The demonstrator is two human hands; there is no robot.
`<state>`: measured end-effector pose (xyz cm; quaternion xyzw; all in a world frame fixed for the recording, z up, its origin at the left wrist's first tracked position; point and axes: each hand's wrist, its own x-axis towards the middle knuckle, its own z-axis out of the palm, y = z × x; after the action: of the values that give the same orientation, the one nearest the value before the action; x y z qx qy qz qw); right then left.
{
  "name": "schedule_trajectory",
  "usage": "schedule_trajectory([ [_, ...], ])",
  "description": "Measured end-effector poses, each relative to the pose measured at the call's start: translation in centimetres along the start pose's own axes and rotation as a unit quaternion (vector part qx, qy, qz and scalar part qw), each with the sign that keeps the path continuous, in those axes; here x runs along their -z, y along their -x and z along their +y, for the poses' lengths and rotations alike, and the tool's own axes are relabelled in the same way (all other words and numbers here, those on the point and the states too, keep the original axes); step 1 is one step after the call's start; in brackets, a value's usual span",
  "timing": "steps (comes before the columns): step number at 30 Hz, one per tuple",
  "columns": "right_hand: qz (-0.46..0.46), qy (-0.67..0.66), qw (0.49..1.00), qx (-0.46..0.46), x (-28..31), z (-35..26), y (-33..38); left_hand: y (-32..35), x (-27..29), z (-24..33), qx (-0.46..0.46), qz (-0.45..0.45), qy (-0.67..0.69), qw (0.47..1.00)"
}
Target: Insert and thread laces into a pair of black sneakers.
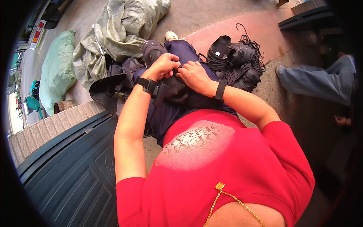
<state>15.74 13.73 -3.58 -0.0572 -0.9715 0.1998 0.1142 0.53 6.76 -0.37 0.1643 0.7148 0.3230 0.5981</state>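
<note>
Across my lap, over dark blue trousers, lies a soft black piece that looks like a shoe upper. My left hand is just above its far end, fingers curled and pinched; whatever is between the fingertips is too small to make out. Close beside it, my right hand has its bent fingertips closed on the upper's edge. A dark ribbed shoe upper rests beyond my left hand. To the right sits a heap of black shoe uppers with long loose laces.
More black pieces lie at my left, by a large grey-green woven sack. A pale green stuffed sack stands farther left. A dark panelled door is at lower left. Another person's blue trouser leg shows at the right.
</note>
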Motion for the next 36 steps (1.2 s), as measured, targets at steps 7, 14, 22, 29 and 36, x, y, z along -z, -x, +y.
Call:
schedule_trajectory([
  [7,-0.009,0.014,1.0,-0.007,0.8,-0.6,0.5,0.1,-0.1,0.1,-0.035,-0.007,-0.001,0.999],
  [14,0.001,0.035,0.999,0.021,-0.5,-0.6,0.8,0.5,-1.6,0.3,-0.09,0.034,-0.115,0.989],
  [22,-0.014,0.062,0.99,0.128,0.3,-0.2,-1.0,2.9,1.2,-0.4,-0.125,0.096,0.198,0.967],
  [29,-0.091,0.179,0.964,0.176,1.8,-0.9,-2.7,3.7,2.3,0.3,-0.136,0.115,0.273,0.945],
  [36,0.165,-0.411,0.896,0.024,5.2,-2.3,-4.2,1.5,1.9,0.4,-0.093,0.122,0.259,0.954],
])
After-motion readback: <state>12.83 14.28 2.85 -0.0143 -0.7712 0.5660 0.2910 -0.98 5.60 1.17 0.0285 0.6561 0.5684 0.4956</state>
